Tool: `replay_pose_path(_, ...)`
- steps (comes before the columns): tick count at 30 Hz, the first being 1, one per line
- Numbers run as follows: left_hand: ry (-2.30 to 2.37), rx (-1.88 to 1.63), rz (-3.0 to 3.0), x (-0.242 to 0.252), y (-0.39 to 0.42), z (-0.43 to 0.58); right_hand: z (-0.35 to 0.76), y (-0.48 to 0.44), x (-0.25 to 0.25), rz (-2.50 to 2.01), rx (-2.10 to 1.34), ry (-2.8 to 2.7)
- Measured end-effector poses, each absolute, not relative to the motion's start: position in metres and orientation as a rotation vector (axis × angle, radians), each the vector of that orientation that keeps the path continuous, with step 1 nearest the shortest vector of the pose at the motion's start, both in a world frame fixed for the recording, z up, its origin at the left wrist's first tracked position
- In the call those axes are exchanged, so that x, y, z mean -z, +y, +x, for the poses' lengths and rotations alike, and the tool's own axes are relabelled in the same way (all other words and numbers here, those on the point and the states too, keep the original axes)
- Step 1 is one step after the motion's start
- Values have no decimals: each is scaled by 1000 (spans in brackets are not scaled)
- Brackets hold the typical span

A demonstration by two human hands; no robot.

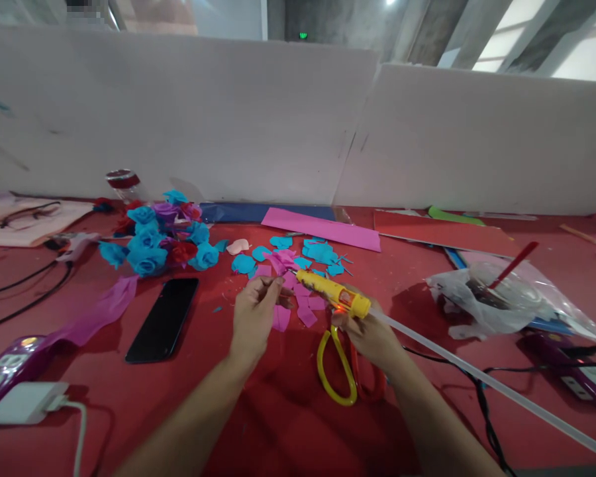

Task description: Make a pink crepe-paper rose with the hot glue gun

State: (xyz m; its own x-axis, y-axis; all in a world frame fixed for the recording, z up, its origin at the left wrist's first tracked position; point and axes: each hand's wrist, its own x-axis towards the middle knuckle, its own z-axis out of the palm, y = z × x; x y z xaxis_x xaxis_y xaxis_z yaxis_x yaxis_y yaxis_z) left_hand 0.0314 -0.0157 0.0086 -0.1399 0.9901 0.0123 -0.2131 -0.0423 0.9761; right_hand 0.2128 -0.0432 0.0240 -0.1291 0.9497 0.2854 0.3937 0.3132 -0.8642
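My right hand [365, 331] is wrapped round a yellow hot glue gun [332, 291], its nozzle pointing left and a small orange light glowing on it. A long translucent glue stick [477, 371] sticks out of its back end. The fingers of my left hand [255, 305] are pinched at the base of a crumpled pink paper flower [281, 260], close to the nozzle; its lower part is hidden by the fingers. Loose pink paper petals [305, 308] and blue paper petals [320, 250] lie around and beyond my hands. Below the glue gun rest scissors with yellow and red handles [338, 377].
Finished paper roses [149, 242] are heaped at the left, near a black phone [163, 321] and a power strip [10, 364]. Folded pink paper [322, 230] and red sheets [442, 232] lie along the white partition [179, 119]. A plastic-wrapped cup [491, 291] and black cables [481, 397] are at right.
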Motion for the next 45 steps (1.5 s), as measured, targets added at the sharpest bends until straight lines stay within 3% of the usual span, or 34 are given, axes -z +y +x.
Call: replay_pose_path(45, 1073, -1378, 877, -17, -19, 31, 217, -43, -16, -1308, -747, -1692)
